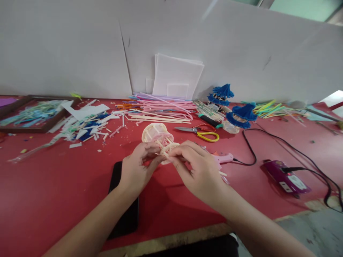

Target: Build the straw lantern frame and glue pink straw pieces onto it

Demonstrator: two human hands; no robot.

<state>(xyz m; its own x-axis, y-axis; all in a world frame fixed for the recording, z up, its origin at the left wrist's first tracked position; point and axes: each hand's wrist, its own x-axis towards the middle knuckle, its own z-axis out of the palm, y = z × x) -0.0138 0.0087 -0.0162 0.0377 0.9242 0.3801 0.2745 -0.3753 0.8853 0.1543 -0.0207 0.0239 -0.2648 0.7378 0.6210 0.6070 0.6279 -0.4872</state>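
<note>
Between my two hands is a small pale cream and pink pavilion-like model (157, 134) built of thin sticks and rings, tilted with its wide round end away from me. My left hand (140, 162) pinches its near part from the left. From the other side, the thumb and forefinger of my right hand (199, 167) close on the near ring. The exact spots under the fingertips are hidden. Partly covered by my right hand lies a pink glue gun (223, 158). A black phone (124, 214) rests under my left wrist.
Scissors with a yellow handle (207, 136) lie beyond my right hand, near two blue-roofed models (241, 115). Pink and cream sticks (163, 109) are piled by the wall. Scraps (88, 128) litter the left. A purple power box (286, 178) trails black cables (250, 150) at right.
</note>
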